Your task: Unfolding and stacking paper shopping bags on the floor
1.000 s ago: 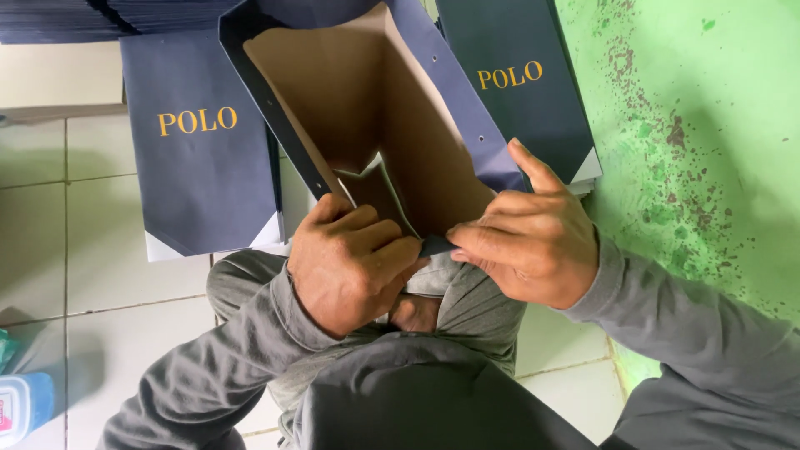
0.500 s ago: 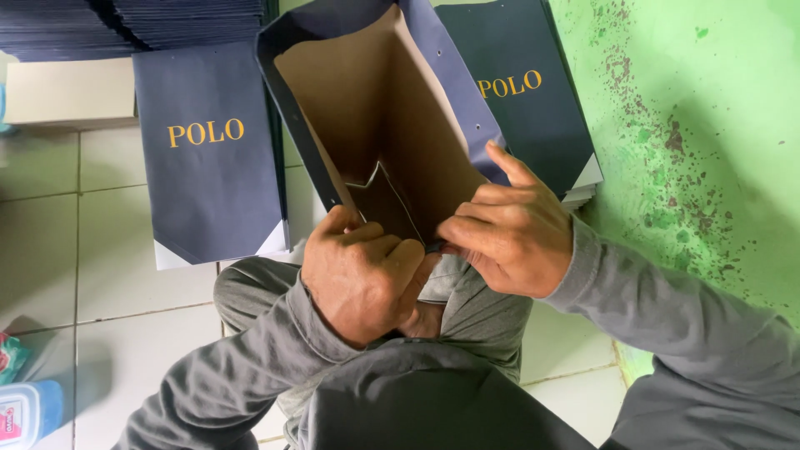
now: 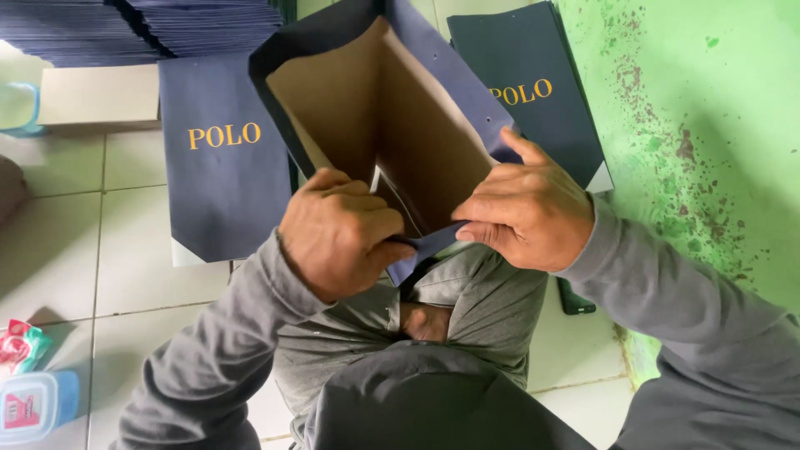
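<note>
I hold a navy paper bag [image 3: 333,92] with a brown inside, its mouth turned toward me above my lap. My left hand [image 3: 342,233] is closed on the bag's lower left edge, knuckles up. My right hand [image 3: 529,212] pinches the lower right edge, thumb raised against the bag's navy side. The fold at the bag's bottom sits between both hands and is partly hidden by the fingers.
A flat navy bag with gold lettering [image 3: 223,158] lies on the white tiles at left, another [image 3: 529,92] leans by the green stained wall [image 3: 717,125]. Stacks of navy bags [image 3: 142,25] lie at the top left. A blue-lidded container [image 3: 33,404] sits at the bottom left.
The bag has been raised and tilted a little, and both hands shifted closer along its lower edge. My view moved slightly, showing more floor at left.
</note>
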